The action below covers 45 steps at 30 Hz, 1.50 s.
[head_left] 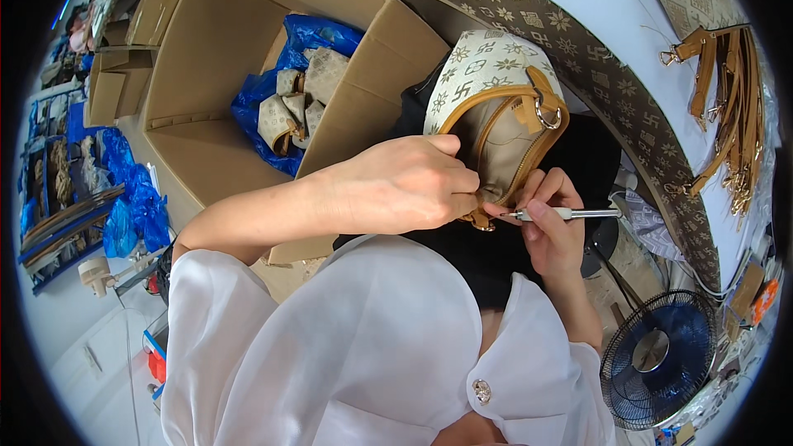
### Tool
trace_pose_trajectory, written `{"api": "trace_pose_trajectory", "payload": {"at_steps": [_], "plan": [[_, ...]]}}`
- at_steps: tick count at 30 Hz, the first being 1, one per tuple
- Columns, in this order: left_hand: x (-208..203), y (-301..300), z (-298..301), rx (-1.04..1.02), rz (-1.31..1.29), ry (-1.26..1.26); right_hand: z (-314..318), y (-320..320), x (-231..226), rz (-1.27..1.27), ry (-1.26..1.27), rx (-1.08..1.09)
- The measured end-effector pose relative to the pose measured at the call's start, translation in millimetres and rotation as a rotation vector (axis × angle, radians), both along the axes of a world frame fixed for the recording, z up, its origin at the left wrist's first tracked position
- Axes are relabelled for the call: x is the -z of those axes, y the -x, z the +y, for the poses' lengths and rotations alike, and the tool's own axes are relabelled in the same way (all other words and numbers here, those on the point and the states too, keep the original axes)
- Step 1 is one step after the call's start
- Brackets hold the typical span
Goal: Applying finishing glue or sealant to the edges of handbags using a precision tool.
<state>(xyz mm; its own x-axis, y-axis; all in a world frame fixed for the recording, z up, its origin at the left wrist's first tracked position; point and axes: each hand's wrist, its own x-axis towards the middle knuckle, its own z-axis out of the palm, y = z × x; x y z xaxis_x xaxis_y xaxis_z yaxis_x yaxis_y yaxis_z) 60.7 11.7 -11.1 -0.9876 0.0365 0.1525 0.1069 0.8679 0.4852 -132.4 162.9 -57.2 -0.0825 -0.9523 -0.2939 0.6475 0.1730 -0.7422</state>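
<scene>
A small cream handbag (487, 58) with a brown flower-and-emblem pattern and tan trim lies on my lap. Its zip opening faces me, showing a beige lining (498, 157), and a metal D-ring (547, 113) hangs from a tan tab at its far right. My left hand (405, 182) is closed at the bag's near end, knuckles up, its fingertips partly hidden. My right hand (552, 219) grips a slim white-and-silver pen-shaped tool (570, 214), the tip pointing left towards a tan tab with metal hardware (481, 220) at the zip's near end.
At the left stands an open cardboard box (202, 41) lined with blue plastic (318, 31), holding several patterned bags (326, 74). Tan straps with metal clasps (731, 99) lie on the white table at the right, beside brown patterned material (578, 41). A black fan (657, 355) stands at the lower right.
</scene>
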Motion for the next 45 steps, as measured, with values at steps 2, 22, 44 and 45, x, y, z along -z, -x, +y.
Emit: {"api": "trace_pose_trajectory", "payload": {"at_steps": [2, 22, 44, 45], "plan": [[-0.2, 0.3, 1.7, 0.012, 0.004, 0.068, 2.2, -2.1, -0.5, 0.090, -0.002, 0.001], [9.5, 5.4, -9.8, 0.023, 0.133, -0.024, -3.7, -7.7, -0.4, 0.226, 0.086, 0.008], [10.9, -1.2, 1.3, -0.123, 0.092, -0.021, -2.9, -11.4, 4.2, 0.591, 0.238, -0.056], [10.7, -1.6, 1.4, -0.124, 0.085, -0.021, -3.0, -11.6, 4.4, 0.589, 0.240, -0.052]]}}
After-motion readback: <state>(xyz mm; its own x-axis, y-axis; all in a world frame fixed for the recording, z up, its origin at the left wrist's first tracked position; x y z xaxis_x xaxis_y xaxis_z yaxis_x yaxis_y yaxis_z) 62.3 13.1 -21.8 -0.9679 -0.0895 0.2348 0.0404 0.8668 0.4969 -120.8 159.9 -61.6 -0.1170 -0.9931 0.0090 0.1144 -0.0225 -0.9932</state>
